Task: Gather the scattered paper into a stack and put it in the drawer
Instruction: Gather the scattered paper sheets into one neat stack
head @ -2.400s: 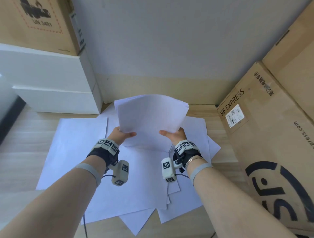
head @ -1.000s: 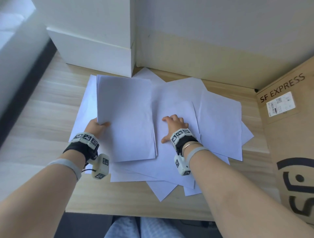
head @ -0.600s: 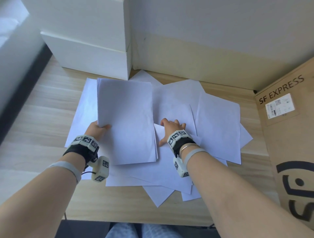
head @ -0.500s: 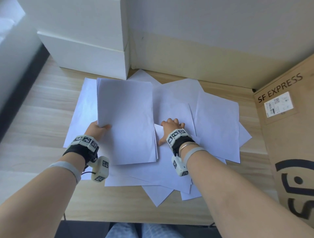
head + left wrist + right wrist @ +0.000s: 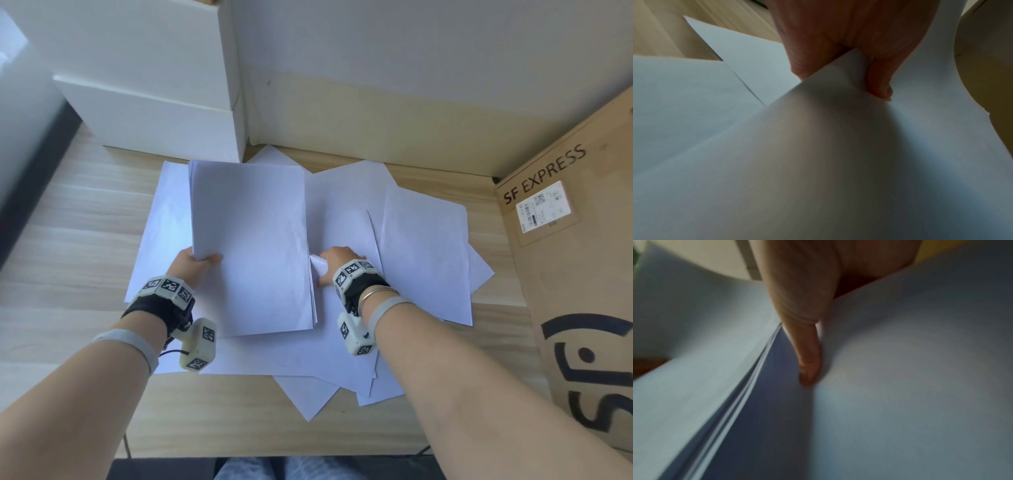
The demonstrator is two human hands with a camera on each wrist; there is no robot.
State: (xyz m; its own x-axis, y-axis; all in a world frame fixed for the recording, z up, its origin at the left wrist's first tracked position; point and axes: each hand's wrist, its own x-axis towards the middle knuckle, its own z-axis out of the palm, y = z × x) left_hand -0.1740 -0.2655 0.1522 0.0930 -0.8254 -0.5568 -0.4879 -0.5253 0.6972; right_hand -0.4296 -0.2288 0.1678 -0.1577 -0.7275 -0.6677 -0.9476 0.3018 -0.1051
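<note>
A squared-up stack of white paper [image 5: 250, 246] lies on the wooden desk [image 5: 68, 222], left of centre. My left hand [image 5: 205, 258] grips its near left corner, with the thumb on top; the left wrist view shows that hand [image 5: 859, 78] pinching the paper edge. Several loose sheets [image 5: 424, 246] fan out underneath and to the right. My right hand [image 5: 329, 263] sits just right of the stack and pinches the lifted left edge of one loose sheet [image 5: 346, 222]. In the right wrist view the thumb [image 5: 807, 353] lies against that sheet [image 5: 910, 369], next to the stack's edge [image 5: 748, 394]. No drawer is in view.
Two stacked white boxes [image 5: 154, 116] stand at the back left, close to the stack's far edge. A large SF EXPRESS cardboard box [image 5: 575, 274] walls in the right side. The wall [image 5: 376, 85] runs behind. Bare desk shows on the left and along the near edge.
The stack came down from in front of me onto the left of the pile, still in my left hand. My right hand let go of it, moved onto a loose sheet and lifted its edge.
</note>
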